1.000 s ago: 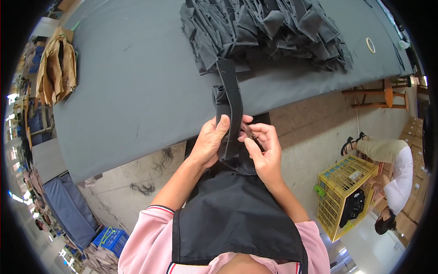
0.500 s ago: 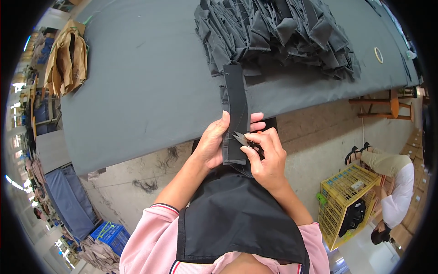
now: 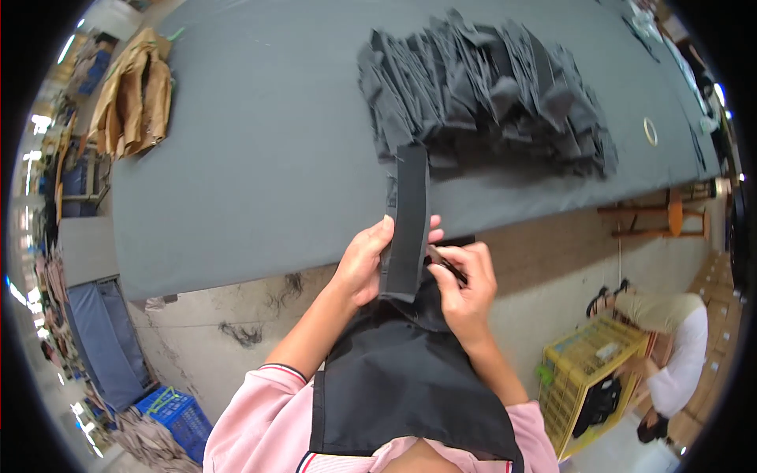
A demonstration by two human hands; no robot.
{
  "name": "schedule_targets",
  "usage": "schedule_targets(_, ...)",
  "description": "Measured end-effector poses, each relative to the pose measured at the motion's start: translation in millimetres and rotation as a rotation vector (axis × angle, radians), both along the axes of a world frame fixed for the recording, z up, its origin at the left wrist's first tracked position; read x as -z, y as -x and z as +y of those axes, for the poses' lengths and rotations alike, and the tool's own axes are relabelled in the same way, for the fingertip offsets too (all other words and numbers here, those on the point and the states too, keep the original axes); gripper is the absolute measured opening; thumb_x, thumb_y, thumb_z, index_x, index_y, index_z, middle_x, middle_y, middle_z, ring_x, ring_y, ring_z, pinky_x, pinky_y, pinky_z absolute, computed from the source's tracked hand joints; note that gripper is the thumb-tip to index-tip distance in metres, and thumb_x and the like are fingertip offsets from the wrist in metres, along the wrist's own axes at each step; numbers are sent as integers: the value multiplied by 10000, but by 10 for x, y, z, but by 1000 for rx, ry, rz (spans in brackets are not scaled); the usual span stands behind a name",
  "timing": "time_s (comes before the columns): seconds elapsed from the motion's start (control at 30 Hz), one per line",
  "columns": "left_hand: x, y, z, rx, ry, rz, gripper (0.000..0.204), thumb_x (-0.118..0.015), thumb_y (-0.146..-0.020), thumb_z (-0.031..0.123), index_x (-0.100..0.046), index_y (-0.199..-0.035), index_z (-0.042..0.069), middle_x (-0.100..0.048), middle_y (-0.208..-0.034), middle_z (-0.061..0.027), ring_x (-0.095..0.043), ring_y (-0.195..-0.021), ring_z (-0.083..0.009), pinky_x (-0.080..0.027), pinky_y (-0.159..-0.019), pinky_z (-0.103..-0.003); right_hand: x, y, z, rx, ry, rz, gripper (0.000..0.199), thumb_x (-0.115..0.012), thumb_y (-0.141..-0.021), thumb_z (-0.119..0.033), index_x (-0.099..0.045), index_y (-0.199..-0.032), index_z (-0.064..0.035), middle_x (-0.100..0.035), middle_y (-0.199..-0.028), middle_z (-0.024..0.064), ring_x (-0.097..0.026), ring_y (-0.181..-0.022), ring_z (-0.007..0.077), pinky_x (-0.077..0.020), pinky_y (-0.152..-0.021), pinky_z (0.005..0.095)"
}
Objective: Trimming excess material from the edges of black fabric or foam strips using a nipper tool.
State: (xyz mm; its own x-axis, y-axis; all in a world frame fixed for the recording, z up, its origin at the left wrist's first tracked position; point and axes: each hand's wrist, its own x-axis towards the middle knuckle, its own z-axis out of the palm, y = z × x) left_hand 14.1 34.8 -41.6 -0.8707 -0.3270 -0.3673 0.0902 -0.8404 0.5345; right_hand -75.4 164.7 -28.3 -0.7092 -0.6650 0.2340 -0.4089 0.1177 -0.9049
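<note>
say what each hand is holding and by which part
Left hand: dark fabric strip, by its near half. Right hand: dark snips, by the handles.

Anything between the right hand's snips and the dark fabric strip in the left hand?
Nothing visible stands between the snips in the right hand and the dark fabric strip. The left hand's fingers show past the strip's right edge, just above the snips in the picture. Whether snips and strip touch is unclear.
</note>
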Motion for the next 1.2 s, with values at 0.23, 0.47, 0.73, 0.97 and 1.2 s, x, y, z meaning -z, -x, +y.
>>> schedule_targets(0.23,-148,-469,-510,-181,235,-227,408,-464,-954,285,-473,-1226,-20,-612,-1082,-174,-634,-854,-211,-524,-783,-303,175,63,-87,-125,-2,-389,252,-675,-758,9,-552,-978,6,-459,-878,33,-473,-685,68,-410,-643,188)
schedule_targets(0.47,426,-722,-1079,-502,802,-655,437,-499,-929,175,-423,-1310,-26,-562,-1212,-121,-541,-1039,-150,-431,-884,-285,186,-115,-478,-215,-172,-458,187,-675,-742,16,-578,-901,-1,-447,-784,15,-429,-622,85,-394,-585,220)
schedule_targets(0.73,406,-908,-1688,-399,1260,-1005,233,-590,-848,220,-631,-985,36,-610,-884,-147,-604,-787,-282,-485,-721,-365,434,-90,-982,-281,-233,-130,252,-667,-716,6,-572,-949,-5,-454,-803,66,-447,-684,178,-408,-642,298)
schedule_targets(0.97,362,-1730,-3516,-926,1522,-1125,148,-592,-846,184,-642,-840,45,-578,-819,-144,-581,-758,-287,-468,-690,-372,672,-59,-1271,-260,-217,151,350,-624,-705,54,-544,-1042,2,-444,-836,87,-442,-692,189,-406,-656,299)
schedule_targets(1.2,518,-2541,-5127,-989,1441,-1692,252,-596,-826,263,-659,-970,67,-626,-966,-171,-589,-952,-315,-453,-845,-402,713,-56,-1401,-228,-299,85,395,-635,-696,67,-542,-1076,10,-492,-882,130,-511,-727,240,-447,-645,325)
